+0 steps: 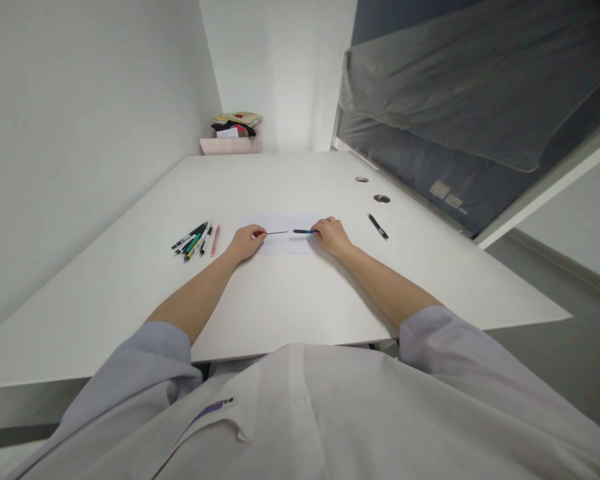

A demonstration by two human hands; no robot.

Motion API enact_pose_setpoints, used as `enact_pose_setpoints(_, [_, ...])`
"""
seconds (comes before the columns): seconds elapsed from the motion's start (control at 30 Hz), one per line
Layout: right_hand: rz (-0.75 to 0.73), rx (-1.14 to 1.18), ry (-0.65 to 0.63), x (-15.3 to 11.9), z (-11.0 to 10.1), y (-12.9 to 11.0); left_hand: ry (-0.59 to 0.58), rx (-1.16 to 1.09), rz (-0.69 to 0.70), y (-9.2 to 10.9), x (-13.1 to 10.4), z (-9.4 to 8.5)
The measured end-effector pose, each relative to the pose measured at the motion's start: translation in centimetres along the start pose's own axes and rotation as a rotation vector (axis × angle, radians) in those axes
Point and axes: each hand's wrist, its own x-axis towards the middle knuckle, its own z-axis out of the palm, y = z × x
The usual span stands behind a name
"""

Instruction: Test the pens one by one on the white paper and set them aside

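Between the fingertips of my left hand (249,243) is a thin dark pen refill (279,233), pointing right. My right hand (331,235) grips a blue and black pen barrel (303,231) that points left. A small gap separates the refill's tip from the barrel's end, and the two lie roughly in line. Both hands are low over a white sheet of paper (285,247) on the table. The parts of the refill and barrel inside my fingers are hidden.
Left of my left hand lies a pile of several pens (193,243), with a pink pen (215,241) beside it. A black pen (378,227) lies to the right. Two round holes (381,199) pierce the white table (300,300). A pink box (226,145) holds folded cloth at the far end.
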Motion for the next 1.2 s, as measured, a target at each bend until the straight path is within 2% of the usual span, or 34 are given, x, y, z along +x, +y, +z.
enact_pose_setpoints(0.17, [0.02,-0.014,0.01,-0.3,-0.3,0.6,-0.007,-0.002,-0.01,0.1,0.0,0.1])
enact_pose_setpoints(0.37, [-0.004,-0.015,0.005,-0.3,-0.3,0.1,-0.015,-0.014,0.006,0.5,-0.1,0.1])
enact_pose_setpoints(0.63, [-0.107,0.016,0.009,-1.0,-0.6,-1.8,-0.026,-0.034,0.036,1.5,-0.4,0.7])
enact_pose_setpoints(0.77, [-0.149,0.043,-0.032,-1.0,-0.5,-3.0,-0.04,-0.057,0.054,2.4,-0.5,1.3])
enact_pose_setpoints(0.93, [-0.16,0.102,-0.028,-1.0,0.1,-3.4,-0.032,-0.092,0.017,3.1,-0.5,1.8])
enact_pose_setpoints(1.2, [-0.181,0.132,0.01,-1.1,0.5,-3.1,-0.042,-0.222,-0.032,3.2,-0.3,2.0])
